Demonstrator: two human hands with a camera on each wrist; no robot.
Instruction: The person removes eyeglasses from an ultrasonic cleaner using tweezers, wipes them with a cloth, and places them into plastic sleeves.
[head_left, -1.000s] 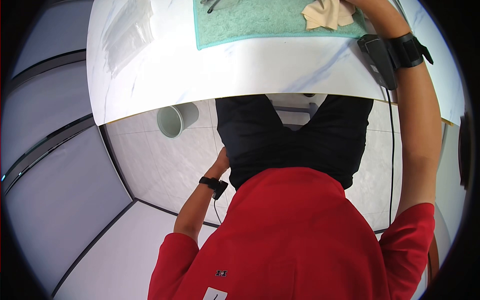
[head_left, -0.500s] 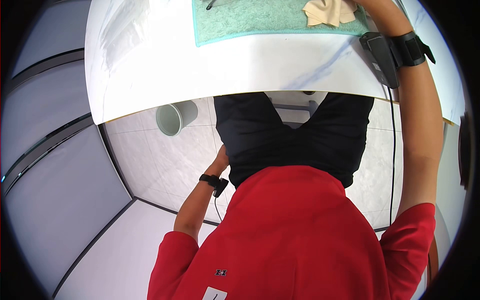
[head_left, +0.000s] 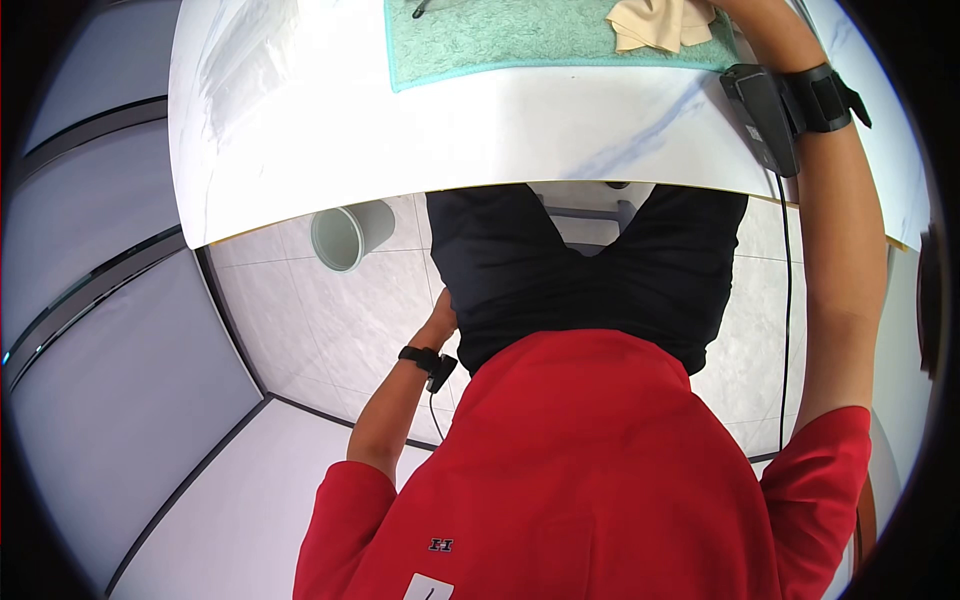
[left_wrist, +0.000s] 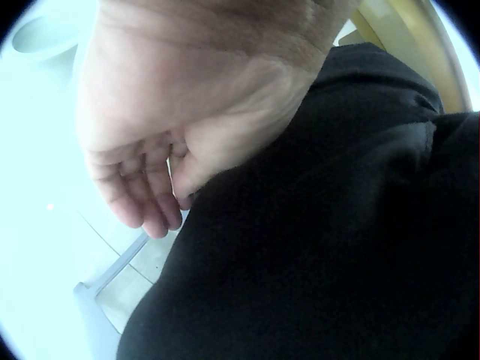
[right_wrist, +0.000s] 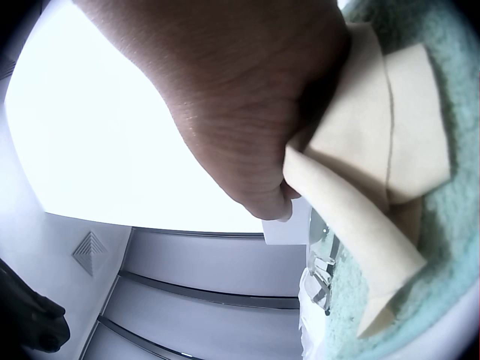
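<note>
My right hand (right_wrist: pixel 251 127) grips a crumpled beige cloth (right_wrist: pixel 349 150) over the green towel (head_left: pixel 520 40); most of its fingers are hidden behind the hand and the folds. In the head view the cloth's loose corners spread toward me near the towel's right end, while the hand is mostly cut off by the top edge. My left hand (left_wrist: pixel 161 127) hangs beside my left thigh in dark trousers (left_wrist: pixel 300 247), its fingers loosely bent and holding nothing.
A glossy clear item (right_wrist: pixel 322 270) lies on the towel. Clear plastic packaging (head_left: pixel 250 70) rests on the white marbled table (head_left: pixel 450 130), to the left. Below the table edge a pale bin (head_left: pixel 345 238) stands on the tiled floor. A cable (head_left: pixel 785 300) hangs from the right wrist camera.
The head view has shifted slightly, so the table and towel sit a little higher in it. Both hands stay in place, the right one still with the cloth.
</note>
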